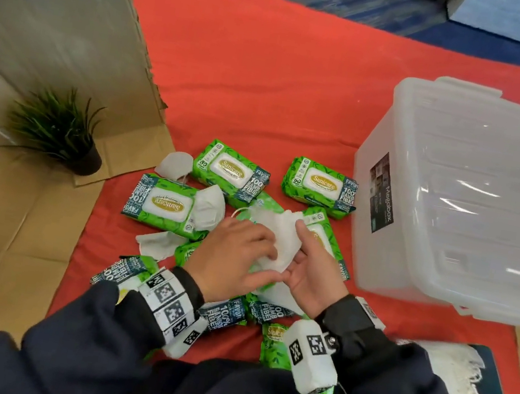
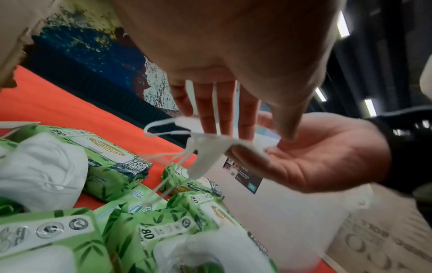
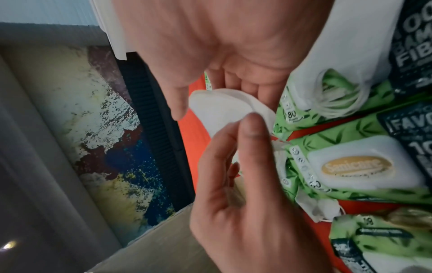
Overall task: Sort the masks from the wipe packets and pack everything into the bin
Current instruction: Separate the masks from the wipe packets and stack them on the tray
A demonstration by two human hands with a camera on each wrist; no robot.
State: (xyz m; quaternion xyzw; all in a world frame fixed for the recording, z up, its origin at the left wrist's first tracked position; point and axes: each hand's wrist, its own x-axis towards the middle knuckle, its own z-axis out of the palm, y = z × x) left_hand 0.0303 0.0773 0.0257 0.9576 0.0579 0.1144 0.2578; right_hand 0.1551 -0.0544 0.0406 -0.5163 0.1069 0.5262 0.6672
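Note:
A white mask (image 1: pixel 279 237) lies flat between my two hands above a heap of green wipe packets (image 1: pixel 232 172). My right hand (image 1: pixel 311 273) is palm up under it, fingers straight, thumb alongside the mask's edge. My left hand (image 1: pixel 236 251) presses down on the mask (image 2: pixel 210 147) with straight fingers (image 2: pixel 222 110); its ear loops dangle to the left. In the right wrist view the mask (image 3: pixel 217 109) sits on my right fingers (image 3: pixel 245 86), with the left hand (image 3: pixel 245 184) below. The translucent bin (image 1: pixel 455 200) stands to the right with its lid on.
More masks lie among the packets (image 1: pixel 175 164), (image 1: pixel 209 206), (image 1: pixel 156 243). Everything rests on a red cloth (image 1: pixel 270 79). A small potted plant (image 1: pixel 58 130) and cardboard (image 1: pixel 9 225) are on the left. A fringed white mat (image 1: pixel 449 366) lies at the right near me.

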